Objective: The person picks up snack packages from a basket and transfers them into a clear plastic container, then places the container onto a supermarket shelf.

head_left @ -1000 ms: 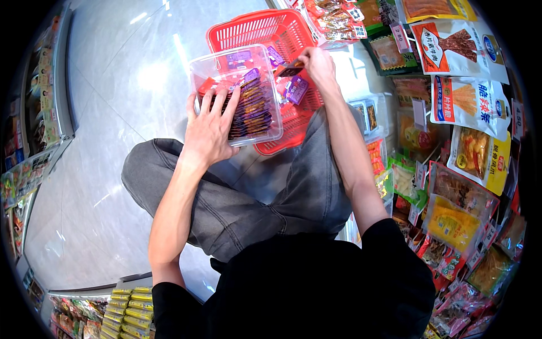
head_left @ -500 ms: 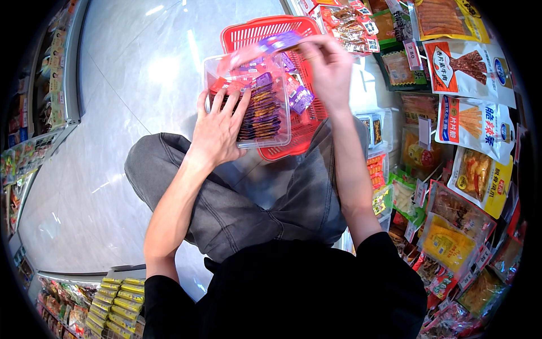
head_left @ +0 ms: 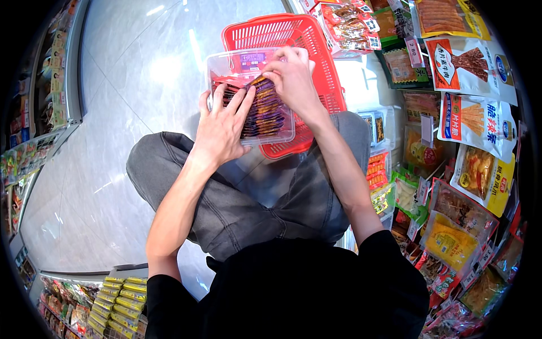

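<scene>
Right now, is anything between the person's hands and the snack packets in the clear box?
Nothing visible. The clear box is open on top. The right hand already touches the snack packets, and the left hand lies flat on them. The red basket sits underneath.

Bright overhead shop lighting throws white glare streaks across the glossy floor (head_left: 141, 73) at far left, everything stays sharp, and fisheye bending darkens the rim.
</scene>
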{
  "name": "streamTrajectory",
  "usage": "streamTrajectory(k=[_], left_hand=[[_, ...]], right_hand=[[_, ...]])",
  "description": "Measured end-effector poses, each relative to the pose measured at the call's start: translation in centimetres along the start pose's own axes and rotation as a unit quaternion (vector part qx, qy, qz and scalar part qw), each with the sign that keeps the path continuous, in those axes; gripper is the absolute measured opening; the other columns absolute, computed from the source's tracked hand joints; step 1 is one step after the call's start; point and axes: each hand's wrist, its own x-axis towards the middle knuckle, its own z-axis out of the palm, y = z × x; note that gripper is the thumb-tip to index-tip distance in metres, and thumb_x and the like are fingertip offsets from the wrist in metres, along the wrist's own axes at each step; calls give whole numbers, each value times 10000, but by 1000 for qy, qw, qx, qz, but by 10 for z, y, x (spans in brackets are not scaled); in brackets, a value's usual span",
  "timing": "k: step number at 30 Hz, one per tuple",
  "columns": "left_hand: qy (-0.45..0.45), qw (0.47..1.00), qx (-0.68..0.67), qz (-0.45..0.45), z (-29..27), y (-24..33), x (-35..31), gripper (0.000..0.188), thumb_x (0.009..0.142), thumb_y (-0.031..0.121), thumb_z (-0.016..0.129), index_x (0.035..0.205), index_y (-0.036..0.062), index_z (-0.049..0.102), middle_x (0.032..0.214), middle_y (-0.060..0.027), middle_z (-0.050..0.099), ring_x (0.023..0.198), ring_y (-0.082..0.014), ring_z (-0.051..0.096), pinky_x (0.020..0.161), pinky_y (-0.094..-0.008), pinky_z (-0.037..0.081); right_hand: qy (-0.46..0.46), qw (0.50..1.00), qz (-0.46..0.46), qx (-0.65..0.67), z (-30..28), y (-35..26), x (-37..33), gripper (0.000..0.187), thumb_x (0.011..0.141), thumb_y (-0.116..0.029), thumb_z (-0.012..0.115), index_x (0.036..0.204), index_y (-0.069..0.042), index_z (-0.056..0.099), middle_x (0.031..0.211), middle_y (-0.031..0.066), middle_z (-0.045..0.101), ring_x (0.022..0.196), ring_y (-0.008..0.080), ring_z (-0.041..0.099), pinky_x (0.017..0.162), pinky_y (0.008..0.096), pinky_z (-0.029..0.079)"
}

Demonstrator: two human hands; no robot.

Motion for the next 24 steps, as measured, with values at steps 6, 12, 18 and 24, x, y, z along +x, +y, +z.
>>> streamTrajectory(k=[6,12,18,24], left_hand=[[-9,1000,-5,-1,1,0,0,1164,518,419,859,1502,111,319,1433,-109,446,1355,-356,352,1106,-588,224],[-18,1000,-8,-8,3,-1,-2,1101,502,404,858,1444,97,378,1443,-135,390,1363,-343,335,1105,-591,215],[15,1000,-25,-3,4,-1,1,1053,499,392,857,1398,83,403,1443,-177,370,1390,-352,306,1108,-579,213],[21,1000,-20,-8,4,0,1,1024,509,430,879,1377,104,443,1477,-255,328,1408,-400,295,1112,-573,223]], right_hand=[[-5,983,-95,-158,-2,-15,5,227,808,-55,628,1024,-30,691,1179,108,591,1116,317,529,906,457,420],[-135,971,-187,-64,3,-31,26,272,859,-92,565,1107,-4,631,1241,196,589,984,435,617,862,490,493],[-469,883,15,0,32,-5,66,518,1029,-450,360,1274,-55,586,1262,210,611,1180,383,565,988,471,454],[-613,785,42,75,76,30,94,508,1030,-442,338,1470,-212,444,1489,109,456,1325,274,454,1104,425,345]])
